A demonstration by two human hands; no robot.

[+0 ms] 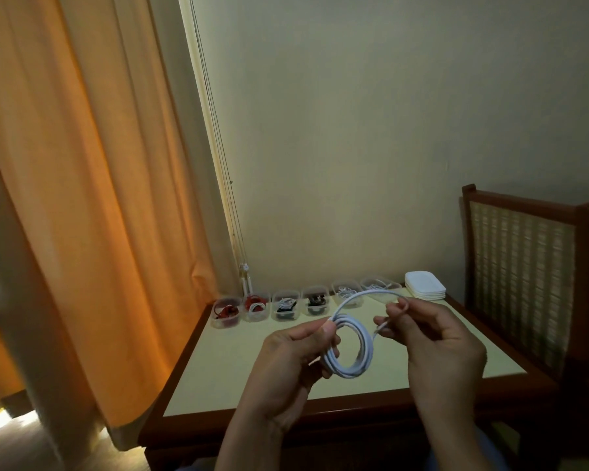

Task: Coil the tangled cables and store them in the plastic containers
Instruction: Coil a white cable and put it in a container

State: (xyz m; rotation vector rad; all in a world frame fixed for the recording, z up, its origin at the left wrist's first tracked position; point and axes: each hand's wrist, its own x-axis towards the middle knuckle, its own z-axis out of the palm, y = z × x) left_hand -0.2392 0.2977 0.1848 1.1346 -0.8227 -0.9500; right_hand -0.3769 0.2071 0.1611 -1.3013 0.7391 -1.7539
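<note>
**Inspector:** Head view. Nearest item?

**Assistant:** Two bare hands, raised over the near half of the table. The left hand point(286, 362) holds a white cable point(349, 370) wound into a round coil of several turns. Thumb and fingers clamp the coil's upper left side.

**Inspector:** And the right hand?

**Assistant:** The right hand point(436, 341) is apart from the left, on the coil's other side. Its curled fingers pinch the free length, which arcs up from the top of the coil and over to the fingertips. A short tip shows below those fingers; whether it is the plug, I cannot tell.

**Inspector:** Does the coil touch the table?

**Assistant:** No. It hangs between the hands, above the pale top of the table point(218, 368).

**Inspector:** Storage?

**Assistant:** Six clear plastic containers point(225, 322) stand open-topped in a row along the far edge. From the left: red cable, red with white, two with dark cables, two with white.

**Inspector:** Other items?

**Assistant:** A stack of white lids point(425, 285) sits just right of the row. A wooden chair point(524, 266) with a woven back stands at the table's right side. An orange curtain point(82, 198) hangs at left.
</note>
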